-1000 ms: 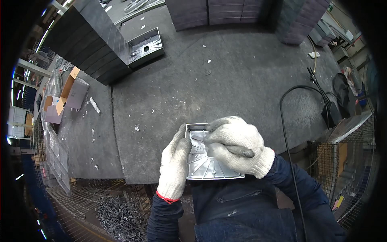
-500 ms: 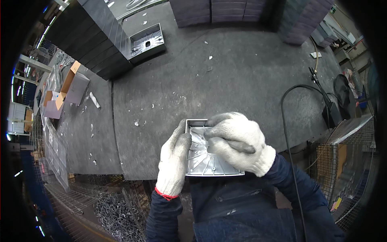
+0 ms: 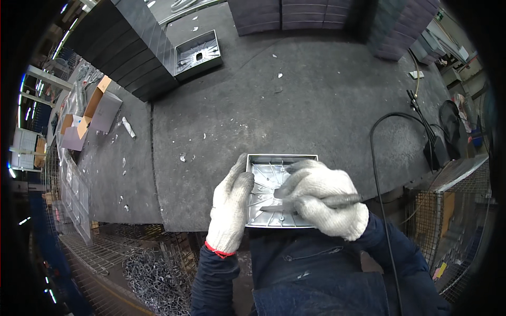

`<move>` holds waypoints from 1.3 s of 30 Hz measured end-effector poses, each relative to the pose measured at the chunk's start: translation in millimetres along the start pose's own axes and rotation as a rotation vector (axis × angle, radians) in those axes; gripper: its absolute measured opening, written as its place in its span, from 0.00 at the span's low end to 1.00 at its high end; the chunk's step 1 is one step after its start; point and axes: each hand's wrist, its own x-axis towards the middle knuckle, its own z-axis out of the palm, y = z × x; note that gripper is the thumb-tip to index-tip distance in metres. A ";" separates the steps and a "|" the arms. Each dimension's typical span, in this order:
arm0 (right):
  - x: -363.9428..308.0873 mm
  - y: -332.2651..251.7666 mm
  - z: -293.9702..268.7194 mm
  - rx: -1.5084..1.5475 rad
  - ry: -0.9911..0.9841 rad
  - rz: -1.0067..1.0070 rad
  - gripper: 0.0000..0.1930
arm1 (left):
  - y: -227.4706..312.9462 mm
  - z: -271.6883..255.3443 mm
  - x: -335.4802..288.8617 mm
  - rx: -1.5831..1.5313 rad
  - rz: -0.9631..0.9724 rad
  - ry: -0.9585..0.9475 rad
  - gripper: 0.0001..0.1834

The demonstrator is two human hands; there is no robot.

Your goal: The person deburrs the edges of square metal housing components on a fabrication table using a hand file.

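Note:
A shallow square tray-like housing of bare silvery metal (image 3: pixel 263 181) sits open side up at the table's near edge. Ribs radiate across its floor. My left hand (image 3: pixel 230 205), in a white knit glove with grey finger coating, grips its left wall. My right hand (image 3: pixel 327 200), gloved alike, is over the right half of the housing and hides much of it. The right fingers are closed around a thin grey blade-like tool (image 3: pixel 271 208), whose tip reaches over the housing floor. Its exact kind cannot be made out.
Another metal housing (image 3: pixel 197 54) lies beside dark stacked blocks (image 3: pixel 124 47) at the back left. More stacks (image 3: pixel 311 13) line the far edge. A black cable (image 3: pixel 372 142) loops at the right. An opened carton (image 3: pixel 100 113) stands left; a wire cage (image 3: pixel 437 210) stands right.
My right hand has shifted right and slightly nearer me, baring more of the housing's far wall and the thin tool. My left hand keeps its grip on the left wall.

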 end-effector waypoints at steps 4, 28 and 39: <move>-0.7 -3.8 10.3 0.001 0.080 0.033 0.07 | -1.5 -1.0 1.1 0.018 0.004 0.004 0.36; -2.3 -5.2 8.2 -0.103 0.041 -0.145 0.10 | 0.7 2.8 -3.0 0.098 0.040 0.010 0.35; -2.0 2.3 8.8 -0.087 0.050 -0.183 0.10 | 0.1 5.7 -2.8 0.075 0.033 0.052 0.34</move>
